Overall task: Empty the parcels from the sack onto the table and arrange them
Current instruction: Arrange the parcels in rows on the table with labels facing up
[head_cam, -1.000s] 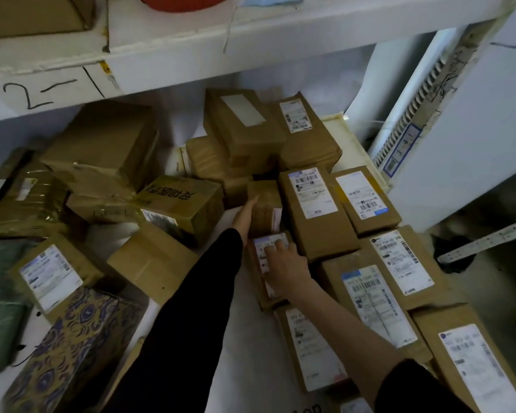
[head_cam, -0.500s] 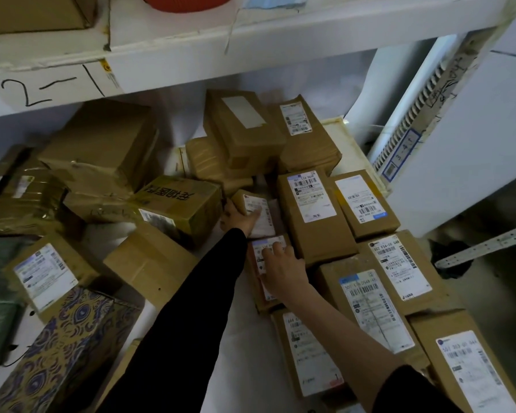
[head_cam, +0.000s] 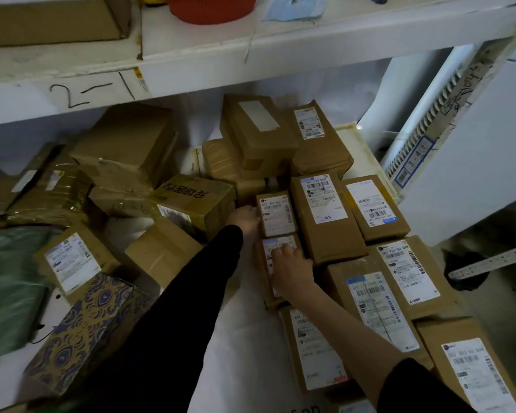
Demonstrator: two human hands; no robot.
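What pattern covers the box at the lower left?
The box shows purple and gold peacock-feather swirls; head view.

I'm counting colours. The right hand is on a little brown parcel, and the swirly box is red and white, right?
No. The head view shows the swirly box is blue and gold, not red and white. The right hand is on a little brown parcel.

Our left sleeve [head_cam: 191,287] is plain black and long, covering the arm to the wrist. Our right sleeve [head_cam: 414,386] is the same black and ends near the elbow, forearm bare. Our left hand [head_cam: 245,217] and right hand [head_cam: 291,268] are bare.
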